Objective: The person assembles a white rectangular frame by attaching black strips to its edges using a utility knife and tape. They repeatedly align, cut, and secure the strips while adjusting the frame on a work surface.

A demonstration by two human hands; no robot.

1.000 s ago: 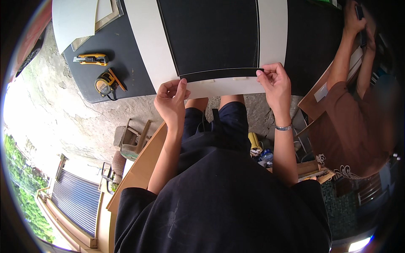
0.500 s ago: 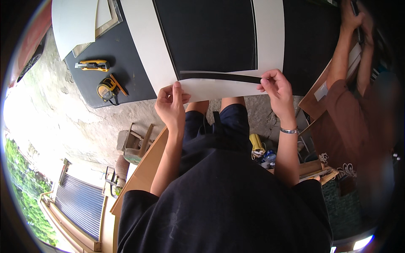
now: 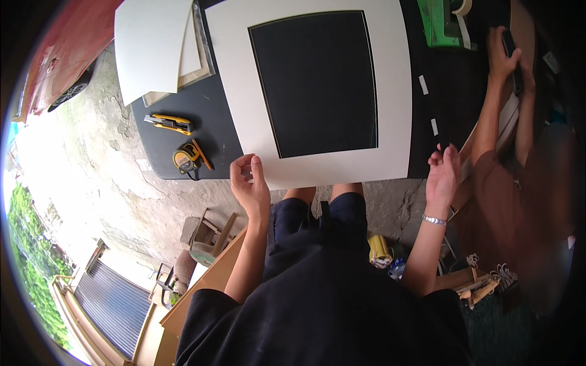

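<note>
A white mat board (image 3: pixel 342 166) with a rectangular window cut in it lies on the black table, its near edge jutting past the table edge. At its near left corner is my left hand (image 3: pixel 250 186), thumb and curled fingers closed on the board. My right hand (image 3: pixel 444 174) is off the board to the right, by the table's near edge, palm turned up and fingers curled together. Something dark shows at its fingertips, hard to make out against the black table. Two small white strips, a nearer strip (image 3: pixel 434 127) and a farther strip (image 3: pixel 424 85), lie beyond that hand.
On the left are a yellow utility knife (image 3: pixel 172 124), a tape measure (image 3: pixel 185 158), a pencil (image 3: pixel 202 154) and white boards (image 3: pixel 149 49). A green tape dispenser (image 3: pixel 436 24) stands far right. Beside me, another person's hand (image 3: pixel 502 60) holds a dark tool (image 3: pixel 513 61).
My right hand has left the near edge of the mat board and moved right. The black strip stretched between my hands no longer shows there. The view has shifted, revealing the whole window.
</note>
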